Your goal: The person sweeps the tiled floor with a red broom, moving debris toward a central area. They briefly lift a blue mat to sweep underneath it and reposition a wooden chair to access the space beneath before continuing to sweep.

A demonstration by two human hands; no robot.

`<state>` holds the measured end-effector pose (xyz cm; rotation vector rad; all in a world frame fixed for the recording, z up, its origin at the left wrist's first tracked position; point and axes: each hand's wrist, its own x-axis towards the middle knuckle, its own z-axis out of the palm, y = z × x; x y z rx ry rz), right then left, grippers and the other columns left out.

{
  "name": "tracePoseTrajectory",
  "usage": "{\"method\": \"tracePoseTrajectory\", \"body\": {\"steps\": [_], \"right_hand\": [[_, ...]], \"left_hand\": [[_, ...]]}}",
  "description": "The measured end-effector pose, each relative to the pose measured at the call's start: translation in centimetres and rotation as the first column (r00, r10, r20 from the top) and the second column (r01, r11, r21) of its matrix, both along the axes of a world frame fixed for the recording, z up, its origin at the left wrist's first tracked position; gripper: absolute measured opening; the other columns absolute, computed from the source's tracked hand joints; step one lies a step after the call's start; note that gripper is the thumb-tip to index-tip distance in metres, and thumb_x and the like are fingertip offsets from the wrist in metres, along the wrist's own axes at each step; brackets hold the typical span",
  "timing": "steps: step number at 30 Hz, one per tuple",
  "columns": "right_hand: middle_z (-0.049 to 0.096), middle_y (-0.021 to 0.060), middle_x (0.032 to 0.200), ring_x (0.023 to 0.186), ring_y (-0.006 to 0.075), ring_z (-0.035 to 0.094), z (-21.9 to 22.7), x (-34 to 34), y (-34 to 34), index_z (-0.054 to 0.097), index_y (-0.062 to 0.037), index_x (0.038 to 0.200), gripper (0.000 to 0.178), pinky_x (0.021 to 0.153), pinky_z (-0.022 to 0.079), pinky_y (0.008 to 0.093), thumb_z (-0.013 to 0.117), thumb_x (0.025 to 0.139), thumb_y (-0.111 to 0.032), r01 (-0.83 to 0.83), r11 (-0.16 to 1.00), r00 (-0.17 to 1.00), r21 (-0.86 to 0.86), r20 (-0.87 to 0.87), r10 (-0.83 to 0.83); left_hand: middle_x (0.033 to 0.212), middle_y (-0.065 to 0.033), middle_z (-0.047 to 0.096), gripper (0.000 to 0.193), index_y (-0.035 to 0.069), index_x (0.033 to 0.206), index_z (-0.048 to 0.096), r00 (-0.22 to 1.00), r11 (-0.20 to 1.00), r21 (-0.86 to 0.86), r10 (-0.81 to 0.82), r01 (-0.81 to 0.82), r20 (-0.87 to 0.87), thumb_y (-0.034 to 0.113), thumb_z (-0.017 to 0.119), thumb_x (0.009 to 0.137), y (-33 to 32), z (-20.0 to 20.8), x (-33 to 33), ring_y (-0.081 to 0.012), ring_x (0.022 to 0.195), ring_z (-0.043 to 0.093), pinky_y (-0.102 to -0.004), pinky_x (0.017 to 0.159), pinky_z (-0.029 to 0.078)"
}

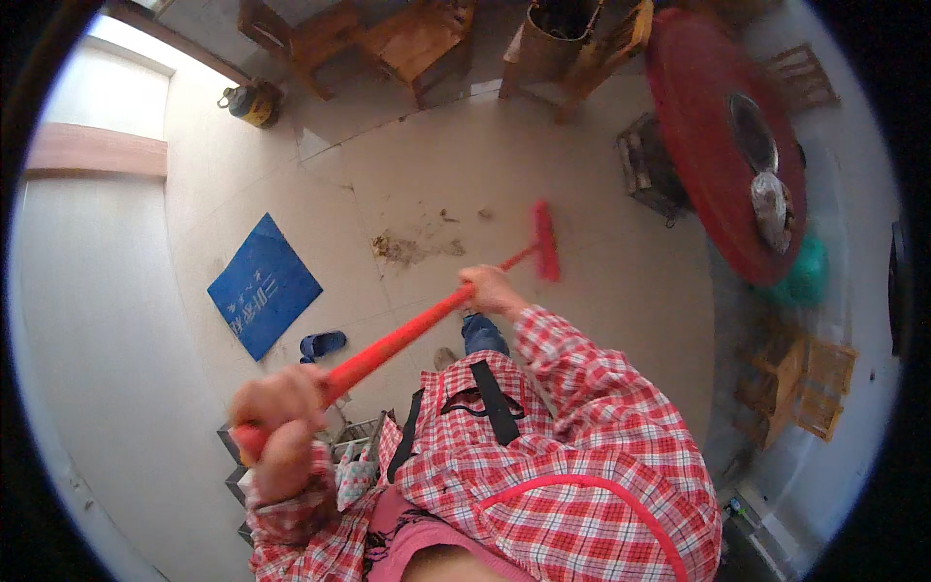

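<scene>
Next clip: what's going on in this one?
A person holds a long red-handled broom in both hands, the left hand near the handle's end, the right hand farther down. The pinkish-red broom head is blurred, right of a scattered patch of dirt on the pale floor. A blue mat and dark slipper lie to the left.

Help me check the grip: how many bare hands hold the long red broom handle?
2: the bare left hand at the top of the long red broom handle, the bare right hand farther down, nearer the pink head.
</scene>
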<state>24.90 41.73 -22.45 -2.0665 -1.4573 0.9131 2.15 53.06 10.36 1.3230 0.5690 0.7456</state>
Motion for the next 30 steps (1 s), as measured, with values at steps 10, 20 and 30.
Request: {"method": "tracePoseTrajectory", "body": {"steps": [10,20,30], "right_hand": [[0.06,0.0112,0.072,0.077,0.0334,0.06,6.2,-11.6,17.1,0.053,-0.0076,0.068,0.02,0.068,0.046,0.0443,0.07,0.07,-0.016,0.105,0.871,0.978,0.479,-0.208,-0.004],[0.061,0.0087,0.073,0.077,0.03,0.06,10.0,-13.5,9.6,0.056,-0.0109,0.072,0.016,0.07,0.046,0.0441,0.07,0.068,-0.016,0.044,0.958,0.999,0.283,0.001,-0.047],[0.058,0.0118,0.071,0.074,0.0339,0.058,3.4,-25.6,17.5,0.052,-0.0082,0.069,0.02,0.067,0.043,0.0459,0.071,0.068,-0.015,0.281,0.905,0.95,0.32,-0.224,-0.216]], "left_hand": [[0.052,0.0047,0.045,0.027,0.017,0.068,0.041,0.99,0.88,0.454,-0.113,0.138,-0.082,0.015,0.065,0.079,6.6,10.5,-3.7,-0.0098,0.049,0.043,-0.0324,0.067,0.04],[0.051,-0.0003,0.047,0.027,0.012,0.061,0.043,0.981,0.981,0.149,-0.143,0.123,0.133,0.005,0.068,0.066,9.8,5.8,-10.4,-0.0172,0.047,0.047,-0.0374,0.064,0.044],[0.053,0.0004,0.054,0.033,0.013,0.057,0.044,0.857,0.847,0.262,-0.503,0.462,0.114,0.005,0.074,0.065,18.2,6.3,-16.0,-0.0129,0.047,0.053,-0.0324,0.064,0.05]]}}
